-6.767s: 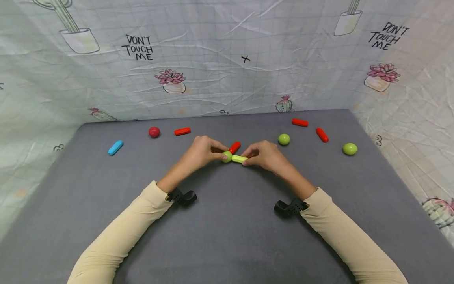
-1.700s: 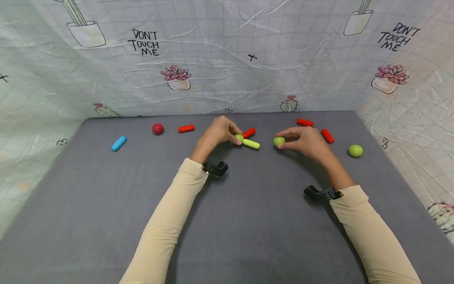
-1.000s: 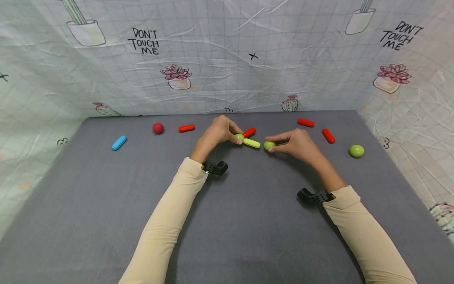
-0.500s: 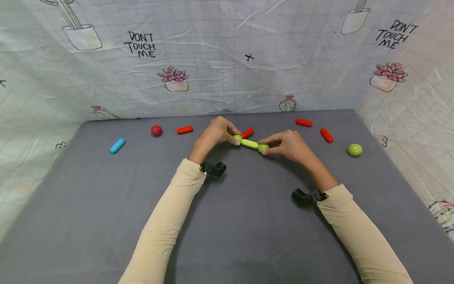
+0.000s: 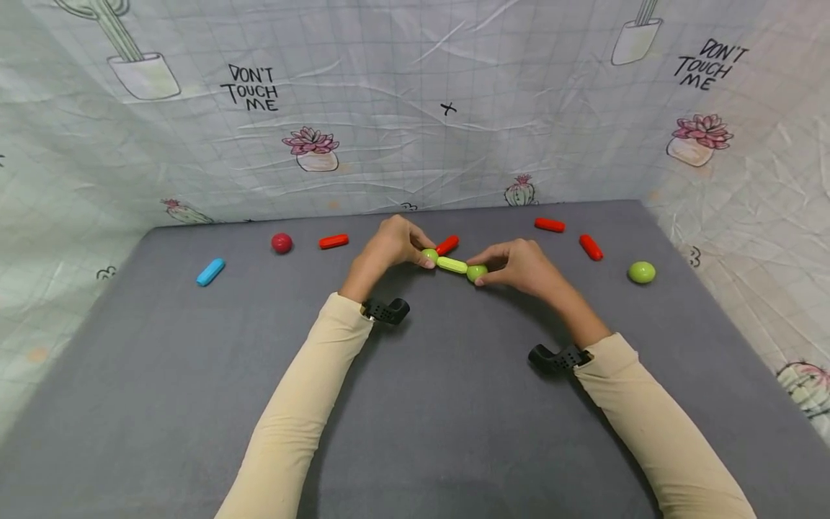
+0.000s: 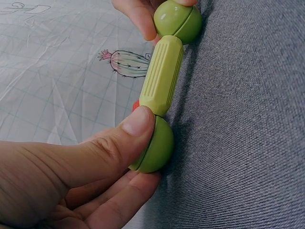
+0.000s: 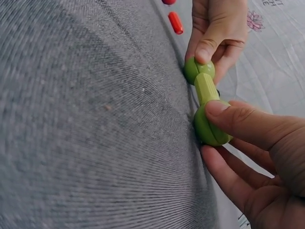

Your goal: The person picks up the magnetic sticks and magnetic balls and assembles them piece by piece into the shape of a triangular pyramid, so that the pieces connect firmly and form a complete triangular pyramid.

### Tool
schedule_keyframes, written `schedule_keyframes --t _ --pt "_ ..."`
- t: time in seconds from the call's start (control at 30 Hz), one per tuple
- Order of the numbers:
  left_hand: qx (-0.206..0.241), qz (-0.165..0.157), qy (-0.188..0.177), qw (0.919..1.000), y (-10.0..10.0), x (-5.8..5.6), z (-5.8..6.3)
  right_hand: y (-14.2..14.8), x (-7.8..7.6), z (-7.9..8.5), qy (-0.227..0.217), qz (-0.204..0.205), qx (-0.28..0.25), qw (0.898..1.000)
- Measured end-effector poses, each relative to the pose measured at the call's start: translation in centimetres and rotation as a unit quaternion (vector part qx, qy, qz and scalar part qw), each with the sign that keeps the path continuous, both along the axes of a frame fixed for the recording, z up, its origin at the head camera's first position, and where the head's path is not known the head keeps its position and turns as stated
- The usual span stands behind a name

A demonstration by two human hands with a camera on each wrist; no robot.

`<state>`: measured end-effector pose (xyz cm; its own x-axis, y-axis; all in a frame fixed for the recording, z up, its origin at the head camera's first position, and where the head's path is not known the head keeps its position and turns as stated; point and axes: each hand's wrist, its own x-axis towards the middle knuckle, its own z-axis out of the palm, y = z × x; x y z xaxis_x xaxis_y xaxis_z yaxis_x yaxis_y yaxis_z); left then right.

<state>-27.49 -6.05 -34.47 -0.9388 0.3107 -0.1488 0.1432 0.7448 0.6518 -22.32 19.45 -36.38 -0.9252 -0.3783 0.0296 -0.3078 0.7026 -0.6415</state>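
Thumb and fingers of my left hand (image 5: 391,244) pinch a green ball (image 6: 159,149) on the grey table. A ribbed yellow-green rod (image 6: 162,76) runs from that ball to a second green ball (image 7: 212,128), which my right hand (image 5: 524,268) pinches between thumb and fingers. The rod's ends meet both balls, so the three pieces form one line. From the left ball a red rod (image 5: 447,245) points back and to the right; in the left wrist view it is mostly hidden behind my thumb and the yellow-green rod.
A blue rod (image 5: 210,272), a dark red ball (image 5: 282,243) and a red rod (image 5: 333,241) lie to the left. Two more red rods (image 5: 550,225) (image 5: 591,247) and a green ball (image 5: 642,272) lie to the right. A printed cloth (image 5: 389,108) hangs behind the table (image 5: 415,418).
My right hand let go of the yellow-green rod, took the second green ball and brought it left against the rod's free end. My left hand keeps its ball, now farther back.
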Motion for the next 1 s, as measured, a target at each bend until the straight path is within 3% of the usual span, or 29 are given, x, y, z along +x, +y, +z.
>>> schedule_keyframes --t 0.37,1.0 --pt "-0.013 0.009 -0.013 0.9998 -0.23 -0.12 0.08 -0.27 -0.16 0.01 0.006 0.004 0.007 1.0" --pt "-0.007 0.018 -0.002 0.9998 -0.02 0.13 -0.03 -0.13 -0.28 0.1 -0.004 -0.001 0.017 1.0"
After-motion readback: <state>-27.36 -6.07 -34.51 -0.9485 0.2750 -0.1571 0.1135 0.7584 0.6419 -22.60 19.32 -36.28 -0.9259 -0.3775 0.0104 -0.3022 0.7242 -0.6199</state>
